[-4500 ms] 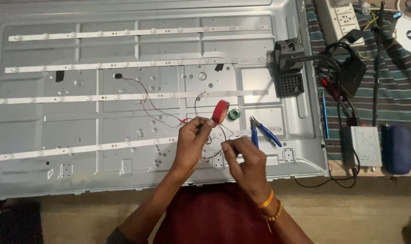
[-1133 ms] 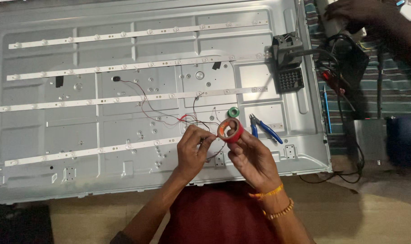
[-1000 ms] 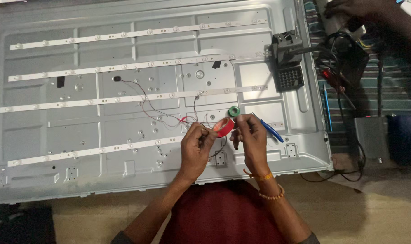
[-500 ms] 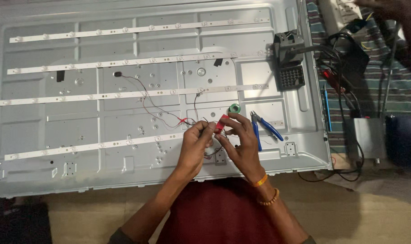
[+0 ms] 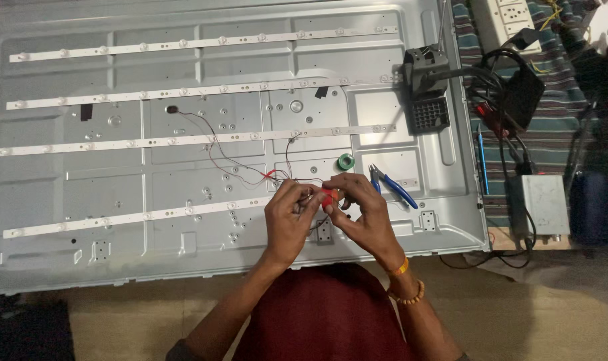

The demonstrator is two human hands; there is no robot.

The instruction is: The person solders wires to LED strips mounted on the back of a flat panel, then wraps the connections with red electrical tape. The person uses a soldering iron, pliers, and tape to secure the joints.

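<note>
Between both hands' grip, red tape roll [image 5: 329,198] mostly hidden, wires indistinct

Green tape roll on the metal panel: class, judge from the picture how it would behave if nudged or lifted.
The green tape roll lies flat on the metal panel, so a nudge would probably slide it, not roll it. Stood on edge, its round shape would likely roll. It looks small beside the blue pliers, so it is probably light and easy to pinch.

A large grey metal display back panel [image 5: 116,254] is laid across the tan floor [image 5: 551,307], filling the frame's left and centre; a striped cloth [image 5: 558,127] is spread at the right.
</note>
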